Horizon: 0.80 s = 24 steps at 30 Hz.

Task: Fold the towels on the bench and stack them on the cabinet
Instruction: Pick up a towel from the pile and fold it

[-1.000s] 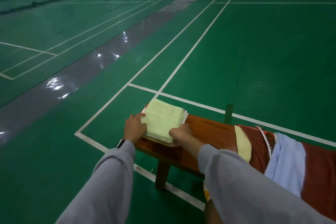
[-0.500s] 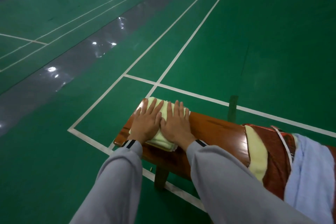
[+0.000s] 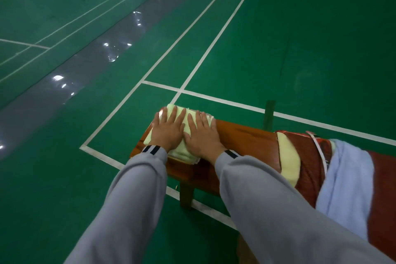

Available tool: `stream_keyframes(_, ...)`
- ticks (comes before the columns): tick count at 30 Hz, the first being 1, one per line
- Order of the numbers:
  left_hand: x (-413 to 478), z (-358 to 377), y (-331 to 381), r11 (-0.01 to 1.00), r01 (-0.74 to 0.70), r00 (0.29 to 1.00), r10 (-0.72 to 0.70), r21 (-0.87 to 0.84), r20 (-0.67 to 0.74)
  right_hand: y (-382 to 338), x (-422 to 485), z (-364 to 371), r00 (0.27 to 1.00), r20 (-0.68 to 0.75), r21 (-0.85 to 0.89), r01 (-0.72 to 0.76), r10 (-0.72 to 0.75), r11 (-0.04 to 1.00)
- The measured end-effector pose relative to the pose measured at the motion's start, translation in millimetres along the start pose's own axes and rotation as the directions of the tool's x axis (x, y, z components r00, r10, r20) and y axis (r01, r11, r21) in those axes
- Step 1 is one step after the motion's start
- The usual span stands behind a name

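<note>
Yellow towel (image 3: pixel 184 155) under L hand (image 3: pixel 168 133), R hand (image 3: pixel 202 137), blue towel (image 3: pixel 347 178) nearby

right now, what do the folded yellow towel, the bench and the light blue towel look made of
Folded yellow towel: soft terry-like cloth, matt, with a fuzzy surface and thick layered edges.
Bench: wood, probably varnished, reddish-brown with dark grain streaks and a glossy sheen.
Light blue towel: soft cloth, matt, draping in loose folds; the fibre cannot be told.
</note>
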State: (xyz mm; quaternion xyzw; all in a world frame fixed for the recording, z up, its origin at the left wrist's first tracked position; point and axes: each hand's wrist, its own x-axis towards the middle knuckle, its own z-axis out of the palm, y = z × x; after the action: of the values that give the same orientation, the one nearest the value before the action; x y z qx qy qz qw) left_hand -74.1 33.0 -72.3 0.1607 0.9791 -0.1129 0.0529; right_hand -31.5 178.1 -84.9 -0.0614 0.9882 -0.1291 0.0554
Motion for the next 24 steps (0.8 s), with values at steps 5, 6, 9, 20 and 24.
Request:
stream_keyframes(5,-31.5,-49.8,85.8,0.988,-0.101,0.989,0.086,-0.121,-0.124,50.2,-74.0,-21.8,0.998,0.06,-0.049,0.024,-0.021,0.999)
stream_keyframes(6,-39.6,-57.5,110.1,0.965,-0.169,0.98,0.143,-0.2,-0.14,67.6,-91.9,-25.1,0.996,0.087,-0.068,0.0,0.006,0.998)
stream_keyframes(9,-67.5,-79.0,186.2,0.847,-0.238,0.96,0.278,-0.474,0.014,122.3,-144.3,-39.8,0.988,0.142,-0.202,-0.032,0.061,0.979)
stream_keyframes(20,-97.3,-69.0,330.0,0.49,0.263,0.931,0.098,-0.831,0.352,224.1,-251.1,-53.1,0.952,0.168,-0.115,-0.237,0.254,0.965)
stream_keyframes(24,-101.9,-81.3,328.4,0.487,0.326,0.902,0.098,-0.811,0.421,227.7,-270.4,-57.5,0.952,0.156,-0.138,-0.244,0.265,0.96)
